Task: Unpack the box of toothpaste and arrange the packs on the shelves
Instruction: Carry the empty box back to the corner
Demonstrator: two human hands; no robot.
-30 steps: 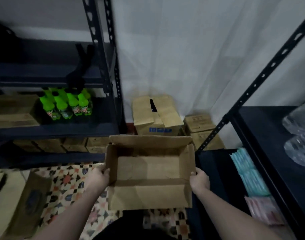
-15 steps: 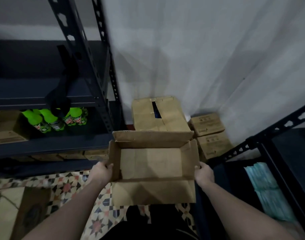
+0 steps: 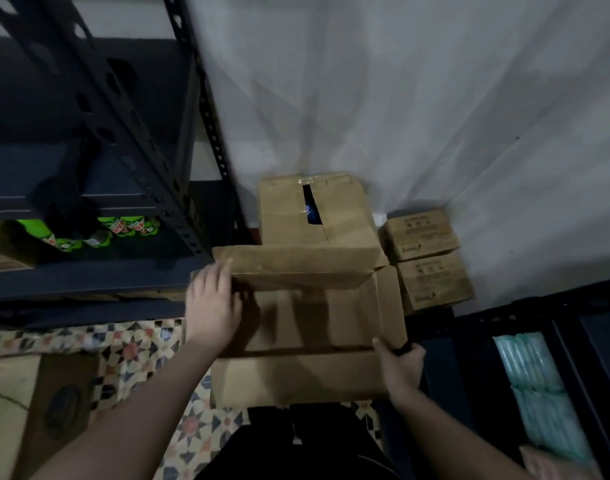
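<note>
Head view. An open cardboard box [image 3: 310,320] is held in front of the person above the patterned floor [image 3: 130,355], between two dark metal racks. Its interior shows only bare cardboard; no toothpaste packs are visible inside it. The far flap stands up and the near flap hangs down toward the person.

The left hand [image 3: 213,306] lies against the box's left side at the far corner, fingers [image 3: 224,268] extended and close together along the flap's edge; the frame is motion-blurred here, so whether they curl over the edge cannot be told. The right hand [image 3: 400,368] grips the near right corner, fingers curled round the box wall and thumb on the inside edge.

The left rack [image 3: 89,278] carries green bottles [image 3: 123,226] on a middle shelf. The right rack [image 3: 504,327] holds pale teal packs [image 3: 535,389] on a lower shelf. Behind the held box, against a white sheet [image 3: 400,98], sits a larger carton [image 3: 314,213] with a slit in its top, and beside it two small cartons [image 3: 428,258], one just in front of the other.
</note>
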